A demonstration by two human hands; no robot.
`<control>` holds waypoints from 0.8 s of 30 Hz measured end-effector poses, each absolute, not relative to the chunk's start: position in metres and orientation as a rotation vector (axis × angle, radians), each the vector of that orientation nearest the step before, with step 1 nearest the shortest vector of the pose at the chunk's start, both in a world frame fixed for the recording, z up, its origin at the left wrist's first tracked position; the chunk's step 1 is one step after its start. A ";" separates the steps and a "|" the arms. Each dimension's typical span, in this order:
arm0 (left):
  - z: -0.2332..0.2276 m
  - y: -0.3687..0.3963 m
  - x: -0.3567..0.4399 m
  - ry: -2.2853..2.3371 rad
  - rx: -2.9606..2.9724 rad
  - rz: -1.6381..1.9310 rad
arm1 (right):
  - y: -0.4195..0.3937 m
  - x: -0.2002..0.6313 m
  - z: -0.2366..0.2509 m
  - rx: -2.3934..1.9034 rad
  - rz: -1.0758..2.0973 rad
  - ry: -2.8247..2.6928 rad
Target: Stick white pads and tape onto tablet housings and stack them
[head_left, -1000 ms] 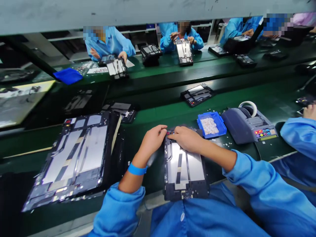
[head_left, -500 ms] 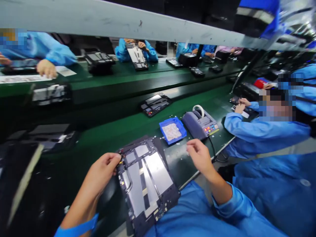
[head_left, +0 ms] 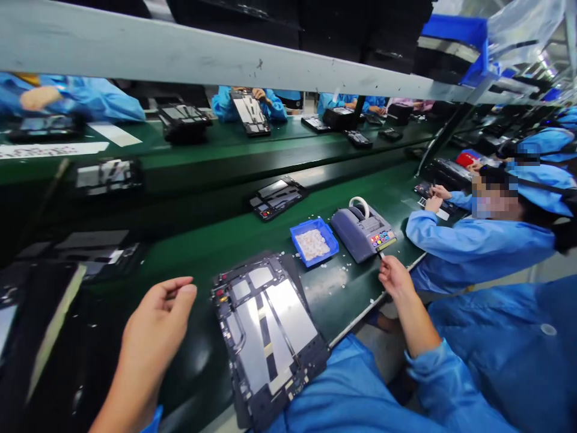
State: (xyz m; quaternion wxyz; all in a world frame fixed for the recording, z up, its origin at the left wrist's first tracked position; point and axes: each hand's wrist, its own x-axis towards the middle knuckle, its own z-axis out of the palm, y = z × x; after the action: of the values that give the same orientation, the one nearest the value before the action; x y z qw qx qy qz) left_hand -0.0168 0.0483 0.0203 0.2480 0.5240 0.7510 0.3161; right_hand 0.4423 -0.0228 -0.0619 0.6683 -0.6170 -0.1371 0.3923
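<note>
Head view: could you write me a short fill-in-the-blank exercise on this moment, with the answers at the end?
1. The right hand is at the front of the tape dispenser, whose ring-shaped roll is ____.
2. The tray holding small whitish pieces is ____.
3. The left hand and the open tablet are ____ (touching or apart).
4. In the picture, the tray sits ____ of the dispenser.

Missing words: white; blue; apart; left

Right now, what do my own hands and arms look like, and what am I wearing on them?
Your left hand and right hand are both ungloved, with no rings visible. Your right arm wears a loose, wrinkled bright blue sleeve ending on the forearm. On the left, only a blue sliver shows, too cropped to identify.
</note>
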 end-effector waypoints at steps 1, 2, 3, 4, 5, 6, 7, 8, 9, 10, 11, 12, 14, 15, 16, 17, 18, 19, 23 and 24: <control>0.023 0.042 -0.015 2.031 1.437 0.895 | -0.029 0.431 -0.061 -1.395 0.896 -0.315; 0.025 0.037 -0.011 1.990 1.441 0.933 | -0.036 0.418 -0.060 -1.396 0.917 -0.336; 0.027 0.031 -0.005 1.926 1.437 0.967 | -0.041 0.402 -0.057 -1.394 0.948 -0.379; 0.030 0.026 0.003 1.849 1.428 0.983 | -0.043 0.384 -0.053 -1.389 0.985 -0.447; 0.032 0.022 0.013 1.753 1.415 0.984 | -0.043 0.365 -0.047 -1.383 1.028 -0.541; 0.034 0.018 0.024 1.644 1.398 0.969 | -0.040 0.344 -0.040 -1.374 1.073 -0.653; 0.035 0.015 0.035 1.526 1.377 0.935 | -0.035 0.323 -0.032 -1.358 1.115 -0.774; 0.036 0.014 0.046 1.412 1.346 0.901 | -0.028 0.303 -0.024 -1.338 1.154 -0.891; 0.036 0.013 0.055 1.303 1.305 0.884 | -0.020 0.283 -0.016 -1.312 1.187 -0.992; 0.035 0.013 0.063 1.218 1.257 0.894 | -0.012 0.266 -0.008 -1.281 1.215 -1.084; 0.033 0.014 0.067 1.166 1.213 0.916 | -0.005 0.251 -0.002 -1.247 1.233 -1.168; 0.031 0.016 0.068 1.147 1.176 0.953 | 0.002 0.238 0.003 -1.212 1.245 -1.246; 0.026 0.019 0.060 1.191 1.126 1.051 | 0.016 0.222 0.008 -1.152 1.253 -1.407; 0.023 0.020 0.052 1.235 1.110 1.115 | 0.023 0.219 0.008 -1.136 1.232 -1.493; 0.021 0.021 0.041 1.283 1.099 1.178 | 0.031 0.217 0.007 -1.130 1.179 -1.582; 0.020 0.022 0.030 1.335 1.095 1.236 | 0.039 0.217 0.006 -1.132 1.094 -1.680; 0.019 0.022 0.018 1.395 1.106 1.272 | 0.047 0.218 0.005 -1.130 0.983 -1.792; 0.019 0.021 0.007 1.463 1.141 1.270 | 0.055 0.219 0.003 -1.118 0.852 -1.914; 0.018 0.020 -0.017 1.644 1.594 0.984 | 0.083 0.218 -0.006 -0.960 0.359 -2.419; 0.017 0.019 -0.018 1.636 1.753 0.917 | 0.087 0.216 -0.008 -0.913 0.263 -2.508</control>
State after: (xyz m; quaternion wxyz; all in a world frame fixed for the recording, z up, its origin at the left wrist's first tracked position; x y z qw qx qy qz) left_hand -0.0176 0.0189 0.0170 0.2834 0.6547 0.6113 0.3425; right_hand 0.2157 0.0873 -0.0079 0.2279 -0.3315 -0.9105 0.0956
